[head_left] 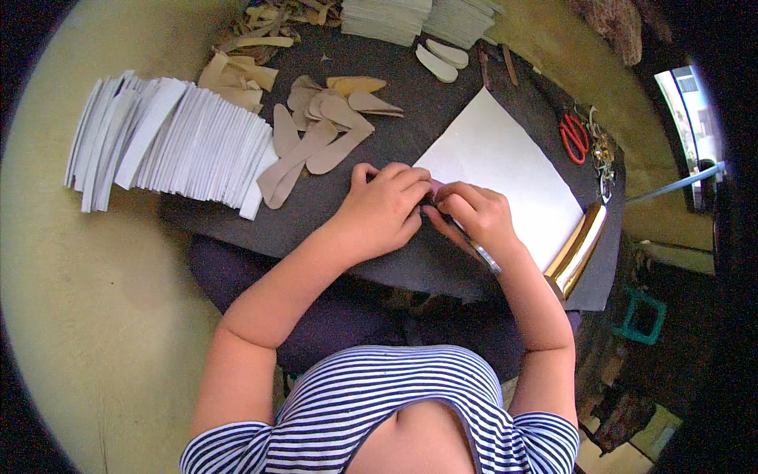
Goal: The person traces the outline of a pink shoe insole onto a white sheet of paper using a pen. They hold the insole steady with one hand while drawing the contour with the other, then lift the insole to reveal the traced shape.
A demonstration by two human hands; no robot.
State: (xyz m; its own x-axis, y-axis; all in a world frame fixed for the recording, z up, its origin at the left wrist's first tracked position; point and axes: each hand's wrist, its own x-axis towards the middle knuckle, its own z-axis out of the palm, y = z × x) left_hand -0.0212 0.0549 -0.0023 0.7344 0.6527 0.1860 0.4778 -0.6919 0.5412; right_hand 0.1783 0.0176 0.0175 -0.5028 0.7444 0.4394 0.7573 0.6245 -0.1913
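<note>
My left hand [385,208] is curled over the dark tabletop, its fingers bent and pressed together. What lies under those fingers is mostly hidden. My right hand [478,212] is closed in a pinch beside it, and the fingertips of both hands nearly meet. Out of the right palm, toward the wrist, sticks a slim silver tool [488,259]; its working end is hidden. A small dark piece shows between the hands, too covered to name. Just beyond them lies a white sheet [505,170], its left corner by my fingers.
Grey-beige insole-shaped pieces [320,146] lie loosely beyond my left hand. A long row of white strips [205,142] stands at left. Stacks of pale pieces [387,17] and two white insoles [437,62] sit far back. A gold roll [578,251] and red-handled scissors [574,138] are at right.
</note>
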